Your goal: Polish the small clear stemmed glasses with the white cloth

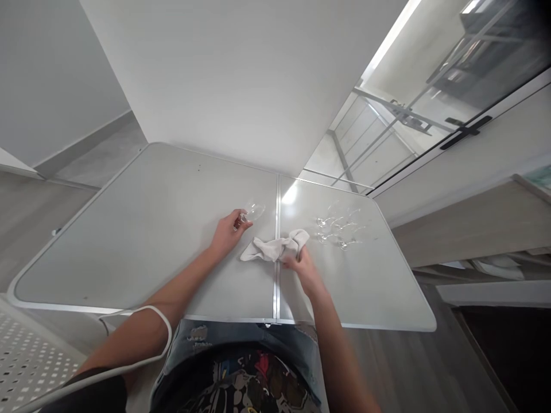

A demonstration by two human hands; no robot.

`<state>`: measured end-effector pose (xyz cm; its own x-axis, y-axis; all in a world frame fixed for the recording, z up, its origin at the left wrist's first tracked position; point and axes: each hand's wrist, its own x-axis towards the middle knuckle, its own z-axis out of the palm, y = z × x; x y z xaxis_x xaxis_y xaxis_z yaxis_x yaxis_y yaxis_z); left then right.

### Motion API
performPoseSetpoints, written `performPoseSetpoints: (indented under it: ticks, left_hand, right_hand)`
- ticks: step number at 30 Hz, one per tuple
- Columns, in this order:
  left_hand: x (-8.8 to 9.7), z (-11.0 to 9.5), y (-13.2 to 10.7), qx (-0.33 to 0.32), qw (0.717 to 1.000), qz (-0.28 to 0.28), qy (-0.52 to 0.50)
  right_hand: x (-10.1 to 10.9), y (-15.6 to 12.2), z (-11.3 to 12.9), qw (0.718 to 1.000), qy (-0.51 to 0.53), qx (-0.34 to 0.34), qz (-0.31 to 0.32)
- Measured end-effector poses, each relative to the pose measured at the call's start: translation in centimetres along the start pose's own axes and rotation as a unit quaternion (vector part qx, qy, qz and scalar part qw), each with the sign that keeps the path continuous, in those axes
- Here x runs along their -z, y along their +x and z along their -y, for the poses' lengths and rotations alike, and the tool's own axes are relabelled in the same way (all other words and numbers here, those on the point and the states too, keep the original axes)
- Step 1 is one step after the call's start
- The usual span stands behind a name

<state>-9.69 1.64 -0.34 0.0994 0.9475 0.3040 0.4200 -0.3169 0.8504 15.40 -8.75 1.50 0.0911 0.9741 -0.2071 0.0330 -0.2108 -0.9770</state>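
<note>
My left hand (pixel 228 232) is closed on the stem of a clear wine glass (pixel 253 213) that lies on its side on the grey folding table (pixel 142 229), bowl pointing right. My right hand (pixel 299 265) grips one end of a crumpled light grey cloth (pixel 275 246), which rests on the table across the centre seam between my hands. Several more clear glasses (pixel 340 228) lie in a cluster on the right half of the table, just beyond my right hand.
The table stands against a white wall, with a glass door (pixel 430 103) and its black handle at the right. A white perforated surface (pixel 26 361) shows at the lower left. A wooden shelf (pixel 473 223) runs along the right side.
</note>
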Motion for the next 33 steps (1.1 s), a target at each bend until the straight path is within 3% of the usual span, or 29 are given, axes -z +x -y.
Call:
performPoseSetpoints:
  ticks: [2,4,7,9,11,13,15,17,19,22,27,30,33]
  left_hand:
    - [0.0,-0.1,-0.1,-0.001,1.0,0.005,0.01]
    - [0.1,-0.1,-0.1,-0.006,1.0,0.014,0.02]
    - [0.1,0.1,-0.3,-0.016,0.999,0.033,0.037]
    - [-0.1,0.2,-0.5,-0.035,0.996,0.046,0.065]
    - [-0.5,0.3,-0.8,-0.065,0.991,0.052,0.1]
    - [-0.8,0.4,-1.1,-0.101,0.984,0.057,0.136]
    - [-0.8,0.5,-1.3,-0.14,0.974,0.06,0.169]
    - [-0.5,0.5,-1.4,-0.195,0.958,0.077,0.198]
    - [-0.2,0.3,-1.4,-0.252,0.937,0.1,0.219]
    - [-0.2,-0.2,-1.7,-0.312,0.908,0.122,0.251]
    - [-0.6,-1.1,-2.3,-0.331,0.891,0.154,0.27]
    - [-0.6,-1.7,-2.5,-0.297,0.907,0.182,0.236]
    - [-0.1,-2.5,-2.3,-0.204,0.947,0.215,0.124]
  right_hand:
    - [-0.8,0.4,-0.5,0.995,-0.099,0.032,0.012]
    - [-1.1,1.3,-0.6,0.994,-0.103,0.023,-0.016]
    - [-0.9,2.9,1.1,0.982,-0.002,0.017,-0.188]
    - [-0.9,3.7,2.9,0.939,0.003,0.085,-0.334]
    - [-1.4,3.8,4.3,0.904,-0.074,0.174,-0.383]
    - [-2.3,3.4,5.0,0.912,-0.187,0.235,-0.279]
    - [-2.9,2.7,5.1,0.923,-0.264,0.26,-0.104]
    - [-2.9,2.0,5.1,0.93,-0.269,0.249,0.021]
    - [-2.4,1.6,5.4,0.946,-0.236,0.206,0.079]
    - [-1.6,1.5,5.7,0.964,-0.202,0.13,0.114]
    - [-1.8,1.5,5.2,0.99,-0.106,0.039,0.082]
    - [-1.9,1.2,4.9,0.996,-0.019,-0.014,0.091]
    - [-1.5,0.8,5.3,0.993,-0.01,0.038,0.113]
